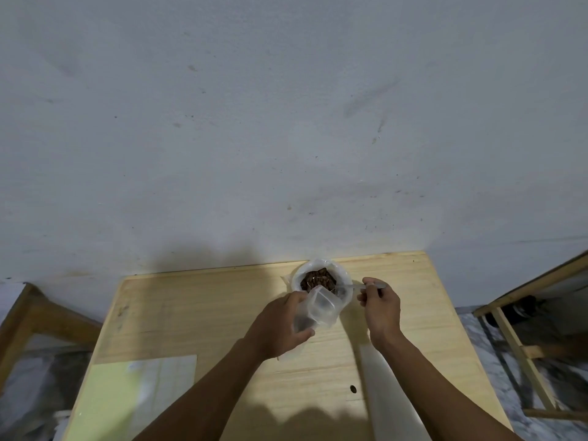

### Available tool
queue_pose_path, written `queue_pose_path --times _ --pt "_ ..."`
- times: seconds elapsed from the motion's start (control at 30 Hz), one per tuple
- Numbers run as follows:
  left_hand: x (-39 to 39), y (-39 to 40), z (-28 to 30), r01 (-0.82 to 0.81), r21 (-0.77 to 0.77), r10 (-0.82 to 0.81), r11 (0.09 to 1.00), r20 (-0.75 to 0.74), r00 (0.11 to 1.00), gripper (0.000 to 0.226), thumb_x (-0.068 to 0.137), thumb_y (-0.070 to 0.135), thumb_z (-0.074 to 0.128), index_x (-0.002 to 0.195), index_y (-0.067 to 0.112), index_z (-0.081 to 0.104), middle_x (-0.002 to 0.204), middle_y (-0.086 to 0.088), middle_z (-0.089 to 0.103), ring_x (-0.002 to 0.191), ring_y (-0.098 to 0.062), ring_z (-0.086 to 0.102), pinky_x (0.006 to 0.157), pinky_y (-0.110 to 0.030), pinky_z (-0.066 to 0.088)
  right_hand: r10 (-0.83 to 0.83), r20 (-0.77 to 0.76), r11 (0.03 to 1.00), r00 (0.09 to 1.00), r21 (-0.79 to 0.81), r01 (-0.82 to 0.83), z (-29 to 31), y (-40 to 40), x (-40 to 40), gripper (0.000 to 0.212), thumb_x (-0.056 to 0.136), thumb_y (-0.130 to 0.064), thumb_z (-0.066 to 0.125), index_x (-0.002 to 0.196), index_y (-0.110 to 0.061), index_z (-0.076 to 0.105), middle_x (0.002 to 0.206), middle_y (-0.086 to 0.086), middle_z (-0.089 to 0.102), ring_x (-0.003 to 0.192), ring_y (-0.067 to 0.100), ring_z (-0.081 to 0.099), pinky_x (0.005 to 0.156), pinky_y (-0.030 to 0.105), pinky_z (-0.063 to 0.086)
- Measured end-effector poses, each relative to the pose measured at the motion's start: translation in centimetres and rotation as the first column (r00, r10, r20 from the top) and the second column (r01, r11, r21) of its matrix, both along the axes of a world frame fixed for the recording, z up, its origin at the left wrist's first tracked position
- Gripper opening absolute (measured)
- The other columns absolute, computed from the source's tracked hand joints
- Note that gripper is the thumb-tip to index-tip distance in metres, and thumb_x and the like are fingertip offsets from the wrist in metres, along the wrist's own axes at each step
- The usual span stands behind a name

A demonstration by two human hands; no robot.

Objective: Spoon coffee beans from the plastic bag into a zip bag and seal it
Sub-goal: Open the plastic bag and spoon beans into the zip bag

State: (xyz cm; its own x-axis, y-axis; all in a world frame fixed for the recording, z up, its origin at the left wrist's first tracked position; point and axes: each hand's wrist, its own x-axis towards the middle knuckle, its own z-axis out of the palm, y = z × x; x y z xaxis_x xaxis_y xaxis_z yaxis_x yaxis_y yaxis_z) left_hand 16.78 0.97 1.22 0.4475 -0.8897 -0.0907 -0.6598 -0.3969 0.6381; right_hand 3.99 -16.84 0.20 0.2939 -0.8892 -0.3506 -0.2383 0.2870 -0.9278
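Near the desk's [222, 297] far edge, towards the right corner, sits the plastic bag [345, 276] with its mouth rolled open and coffee beans [318, 279] inside. Left hand [281, 323] grips a clear zip bag [318, 308] just in front of it, mouth held open; can't really tell what's in it. Right hand [380, 305] pinches a spoon [366, 286] by the handle, bowl end dipping into the plastic bag and hard to make out. Some pale sheets [133, 399] lie at the near left corner, cut off by the frame.
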Motion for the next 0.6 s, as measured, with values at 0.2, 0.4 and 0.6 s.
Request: queue_pose_path --times 0.2,0.4,0.6 --pt "-0.5 0.7 0.1 -0.073 -0.041 0.075 0.996 0.052 0.996 0.069 0.077 0.048 0.072 0.135 0.022 0.045 0.126 0.006 0.061 0.109 -0.012 0.058 0.092 -0.027 0.044 -0.016 0.09 0.997 0.996 -0.077 0.023 3.2 -0.3 -0.9 0.021 0.101 -0.009 0.046 0.103 -0.008 0.067 0.087 0.001 0.064 0.072 0.017 0.059 0.076 0.032 0.051" --pt "-0.5 0.5 0.4 -0.122 0.005 0.122 0.992 0.093 0.988 0.071 0.079 0.049 0.072 0.137 0.019 0.043 0.129 0.002 0.06 0.111 -0.016 0.059 0.09 -0.025 0.041 -0.027 0.15 0.99 0.988 -0.132 0.047 5.8 0.0 -3.0 0.02 0.101 -0.012 0.047 0.096 -0.015 0.067 0.091 0.005 0.064 0.072 0.017 0.058 0.074 0.03 0.051" --pt "-0.1 0.3 0.8 -0.129 0.039 0.122 0.991 0.137 0.983 0.073 0.079 0.049 0.072 0.137 0.018 0.041 0.131 0.001 0.059 0.113 -0.019 0.058 0.091 -0.03 0.042 0.023 0.146 0.987 0.989 -0.163 0.001 6.8 1.8 -4.7 0.02 0.101 -0.01 0.046 0.096 -0.013 0.066 0.091 -0.002 0.064 0.073 0.017 0.058 0.075 0.031 0.05"
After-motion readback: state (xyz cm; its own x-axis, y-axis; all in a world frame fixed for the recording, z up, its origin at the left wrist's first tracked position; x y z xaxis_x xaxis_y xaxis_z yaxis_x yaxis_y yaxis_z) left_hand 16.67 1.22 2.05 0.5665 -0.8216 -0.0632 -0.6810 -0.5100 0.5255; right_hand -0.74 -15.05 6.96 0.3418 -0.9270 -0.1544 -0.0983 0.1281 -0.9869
